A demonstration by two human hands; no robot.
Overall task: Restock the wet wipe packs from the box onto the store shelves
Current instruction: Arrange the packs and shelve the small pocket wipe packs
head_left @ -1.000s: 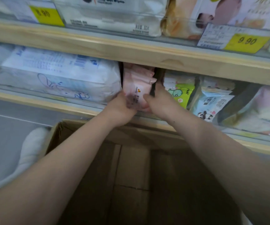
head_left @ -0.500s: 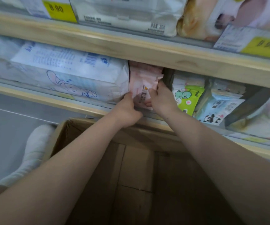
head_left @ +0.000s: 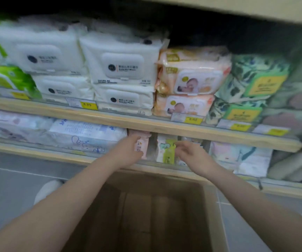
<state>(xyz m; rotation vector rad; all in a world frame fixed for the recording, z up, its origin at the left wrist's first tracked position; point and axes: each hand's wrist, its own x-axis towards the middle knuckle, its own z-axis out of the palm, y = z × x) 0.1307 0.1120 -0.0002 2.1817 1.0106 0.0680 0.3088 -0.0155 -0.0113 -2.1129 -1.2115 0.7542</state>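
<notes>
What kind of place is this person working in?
Most likely a shop aisle for baby and wet wipes: wooden shelves stacked with wipe packs, yellow price tags along the edges, and an open cardboard box on the floor below.

Yellow price tag [head_left: 88, 105] on upper shelf edge under white packs: "8.80", a bit blurred. Second yellow tag [head_left: 193, 120] under peach baby packs: "9.90", soft. Two more yellow tags [head_left: 240, 126] further right: digits unreadable. White pack lid [head_left: 123, 67]: Chinese characters, small Latin line beneath, looks like "Baby Wet Wipes", not sharp. Same label on other white packs, blurred. Green-yellow pack labels [head_left: 267, 85]: print illegible. Lower shelf packs: text too blurred.
</notes>
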